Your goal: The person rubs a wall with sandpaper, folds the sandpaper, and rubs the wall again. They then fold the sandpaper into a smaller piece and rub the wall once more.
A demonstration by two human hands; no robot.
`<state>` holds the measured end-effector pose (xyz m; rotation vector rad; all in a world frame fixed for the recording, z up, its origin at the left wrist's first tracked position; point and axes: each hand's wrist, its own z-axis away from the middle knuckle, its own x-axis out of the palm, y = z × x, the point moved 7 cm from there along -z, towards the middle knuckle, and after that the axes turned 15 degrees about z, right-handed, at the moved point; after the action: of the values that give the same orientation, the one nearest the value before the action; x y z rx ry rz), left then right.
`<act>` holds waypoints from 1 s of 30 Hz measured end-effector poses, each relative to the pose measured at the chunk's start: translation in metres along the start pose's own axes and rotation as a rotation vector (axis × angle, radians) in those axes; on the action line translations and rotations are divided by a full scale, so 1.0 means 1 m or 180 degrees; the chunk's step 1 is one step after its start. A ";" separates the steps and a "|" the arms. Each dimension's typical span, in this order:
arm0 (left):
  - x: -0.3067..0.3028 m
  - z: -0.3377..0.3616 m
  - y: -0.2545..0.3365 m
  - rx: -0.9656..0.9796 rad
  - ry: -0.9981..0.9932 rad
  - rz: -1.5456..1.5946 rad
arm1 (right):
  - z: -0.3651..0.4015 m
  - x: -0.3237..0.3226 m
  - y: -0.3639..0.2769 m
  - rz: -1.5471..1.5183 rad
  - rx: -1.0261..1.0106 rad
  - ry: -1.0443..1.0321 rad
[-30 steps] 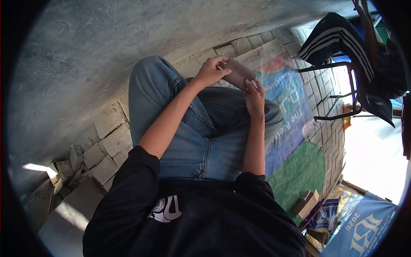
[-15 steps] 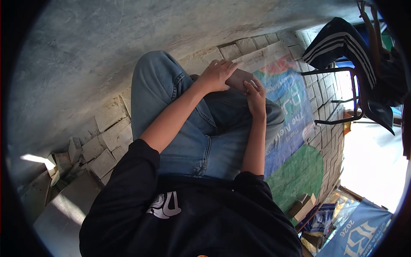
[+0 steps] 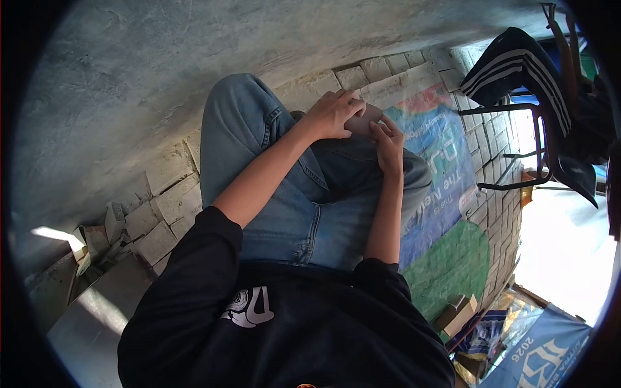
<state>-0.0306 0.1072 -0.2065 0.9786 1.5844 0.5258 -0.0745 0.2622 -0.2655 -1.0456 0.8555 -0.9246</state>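
Note:
A small brown, flat, rectangular piece point(image 3: 364, 124) is held over my crossed legs; its exact kind cannot be made out. My left hand point(image 3: 331, 116) grips its left end, with bent fingers over the top edge and the thumb lower down. At the other end, my right hand point(image 3: 389, 141) pinches the piece between thumb and fingers. Below both hands are my blue jeans point(image 3: 265, 194), and part of the piece is hidden behind the fingers.
A grey wall point(image 3: 168, 77) runs along the far left side. Under me lies a printed banner point(image 3: 446, 168) on paving blocks point(image 3: 498, 136). A black-framed chair point(image 3: 535, 139) with dark striped cloth point(image 3: 511, 68) stands right. A small open carton point(image 3: 458, 315) sits lower right.
The fingers of my left hand have bent and shifted along the piece. The piece has tilted slightly and its face looks lighter. My right hand keeps its pinch.

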 end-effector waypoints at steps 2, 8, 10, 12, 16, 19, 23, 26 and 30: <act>-0.002 0.000 0.002 0.0138 0.0097 -0.0031 | -0.001 -0.001 0.002 -0.0043 -0.0034 0.0008; -0.005 -0.002 0.003 0.0043 0.0175 0.0150 | -0.004 -0.002 0.005 -0.0293 -0.0142 -0.0040; -0.005 -0.003 0.002 -0.0033 0.0139 0.0211 | -0.002 -0.001 0.003 -0.0290 -0.0113 -0.0028; -0.006 -0.004 0.001 -0.0110 0.0107 0.0267 | -0.002 0.000 0.003 -0.0332 -0.0069 -0.0008; -0.008 -0.004 -0.001 -0.0262 0.0243 0.0340 | -0.001 -0.003 0.001 -0.0441 0.0126 0.0035; -0.009 -0.005 -0.008 -0.0269 0.0599 0.0670 | 0.000 -0.006 -0.009 -0.0140 -0.0203 -0.0016; -0.009 -0.007 -0.023 -0.1028 0.0482 0.1562 | 0.000 -0.005 -0.002 -0.1624 0.0208 -0.0150; 0.002 -0.008 -0.031 -0.1077 0.0268 0.1937 | 0.003 0.001 -0.008 -0.1155 -0.0081 -0.0267; 0.008 -0.009 -0.028 -0.0813 0.0144 0.1905 | 0.006 0.005 -0.014 -0.0821 -0.0259 -0.0287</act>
<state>-0.0480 0.0997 -0.2307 1.2443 1.2067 1.1386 -0.0700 0.2568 -0.2506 -1.2797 0.6982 -1.0562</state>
